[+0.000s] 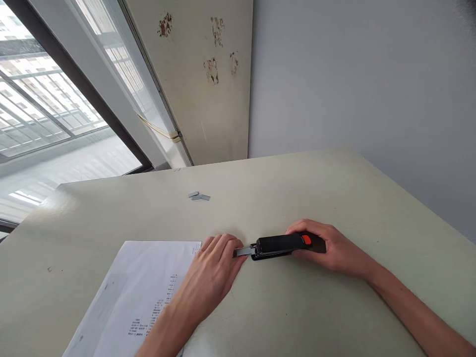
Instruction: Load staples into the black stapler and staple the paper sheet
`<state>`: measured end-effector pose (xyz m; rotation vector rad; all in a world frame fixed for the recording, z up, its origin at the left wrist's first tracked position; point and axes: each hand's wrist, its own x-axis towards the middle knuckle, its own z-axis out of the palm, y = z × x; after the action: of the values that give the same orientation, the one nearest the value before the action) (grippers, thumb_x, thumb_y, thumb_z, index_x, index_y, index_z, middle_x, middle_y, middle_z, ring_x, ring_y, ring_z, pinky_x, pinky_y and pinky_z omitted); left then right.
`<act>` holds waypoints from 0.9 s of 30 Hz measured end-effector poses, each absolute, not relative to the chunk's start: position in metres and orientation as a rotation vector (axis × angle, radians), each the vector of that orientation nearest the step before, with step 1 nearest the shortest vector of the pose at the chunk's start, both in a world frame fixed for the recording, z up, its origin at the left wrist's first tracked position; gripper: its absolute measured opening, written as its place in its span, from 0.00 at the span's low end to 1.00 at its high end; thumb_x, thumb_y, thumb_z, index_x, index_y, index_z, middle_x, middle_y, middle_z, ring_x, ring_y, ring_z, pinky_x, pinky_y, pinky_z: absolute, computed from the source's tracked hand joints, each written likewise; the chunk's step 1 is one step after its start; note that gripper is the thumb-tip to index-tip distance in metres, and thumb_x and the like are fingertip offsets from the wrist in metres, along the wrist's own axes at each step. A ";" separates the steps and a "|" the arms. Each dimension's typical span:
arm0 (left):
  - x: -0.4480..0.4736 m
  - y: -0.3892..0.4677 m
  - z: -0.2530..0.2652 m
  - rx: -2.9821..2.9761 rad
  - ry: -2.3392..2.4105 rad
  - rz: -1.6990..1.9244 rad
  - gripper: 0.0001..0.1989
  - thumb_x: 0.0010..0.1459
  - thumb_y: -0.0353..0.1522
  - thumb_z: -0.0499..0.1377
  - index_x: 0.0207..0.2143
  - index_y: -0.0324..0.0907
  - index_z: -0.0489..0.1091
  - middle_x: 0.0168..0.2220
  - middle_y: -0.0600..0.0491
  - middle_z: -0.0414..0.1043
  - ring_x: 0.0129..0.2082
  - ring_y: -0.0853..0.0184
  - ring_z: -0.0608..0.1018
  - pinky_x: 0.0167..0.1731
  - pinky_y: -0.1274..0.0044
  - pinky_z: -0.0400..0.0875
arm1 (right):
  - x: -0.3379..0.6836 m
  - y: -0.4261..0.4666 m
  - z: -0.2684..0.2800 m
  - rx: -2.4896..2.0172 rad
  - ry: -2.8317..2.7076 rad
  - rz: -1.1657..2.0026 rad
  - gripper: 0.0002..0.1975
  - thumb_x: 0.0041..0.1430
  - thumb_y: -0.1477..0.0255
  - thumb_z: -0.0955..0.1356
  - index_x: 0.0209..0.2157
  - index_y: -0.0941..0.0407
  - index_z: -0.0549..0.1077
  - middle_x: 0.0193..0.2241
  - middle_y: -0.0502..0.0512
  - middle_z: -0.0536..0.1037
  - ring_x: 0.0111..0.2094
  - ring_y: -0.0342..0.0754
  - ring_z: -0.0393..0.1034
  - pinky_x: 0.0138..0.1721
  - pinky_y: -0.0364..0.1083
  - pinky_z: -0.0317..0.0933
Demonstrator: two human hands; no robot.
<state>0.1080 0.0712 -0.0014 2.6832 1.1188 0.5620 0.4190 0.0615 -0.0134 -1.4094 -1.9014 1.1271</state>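
Pale table (267, 183) by a bright window (48, 114)
A grey wall (357, 79) meets a beige panel (219, 119) with brown patches (212, 71); a railing (72, 133) shows through the window, and daylight glosses the table's far left corner.

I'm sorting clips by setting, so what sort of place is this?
Probably an indoor workspace, perhaps an office or study: there's a broad pale table beside a window, with printed paper lying on it and a black stapler held in both hands.
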 end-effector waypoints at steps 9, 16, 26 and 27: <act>0.108 0.072 -0.001 2.502 1.140 0.534 0.08 0.76 0.34 0.51 0.47 0.45 0.69 0.44 0.51 0.77 0.41 0.61 0.77 0.42 0.68 0.70 | 0.418 0.062 -0.013 -1.413 -1.899 1.126 0.09 0.64 0.65 0.73 0.46 0.47 0.75 0.45 0.50 0.81 0.42 0.53 0.74 0.44 0.49 0.66; 0.112 0.072 -0.003 2.201 1.252 0.548 0.09 0.73 0.39 0.55 0.44 0.47 0.71 0.37 0.54 0.76 0.37 0.63 0.77 0.43 0.69 0.70 | 0.420 0.063 -0.017 -1.398 -1.911 1.125 0.09 0.64 0.64 0.73 0.46 0.46 0.75 0.46 0.50 0.81 0.43 0.52 0.74 0.44 0.49 0.66; 0.112 0.067 -0.009 2.158 1.266 0.658 0.09 0.72 0.40 0.57 0.43 0.48 0.75 0.36 0.55 0.78 0.34 0.64 0.77 0.39 0.71 0.71 | 0.419 0.062 -0.014 -1.414 -1.904 1.119 0.09 0.64 0.64 0.73 0.45 0.47 0.75 0.45 0.52 0.81 0.42 0.54 0.75 0.44 0.50 0.67; 0.112 0.067 -0.010 2.160 1.265 0.672 0.09 0.72 0.40 0.57 0.43 0.48 0.75 0.37 0.54 0.79 0.36 0.64 0.77 0.40 0.71 0.71 | 0.419 0.062 -0.015 -1.417 -1.903 1.117 0.09 0.64 0.64 0.72 0.46 0.47 0.75 0.45 0.52 0.81 0.43 0.54 0.75 0.44 0.51 0.67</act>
<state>0.1120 0.0669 -0.0100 2.1604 1.2646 0.6723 0.4193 0.0622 -0.0148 -1.4170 -1.9033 1.1167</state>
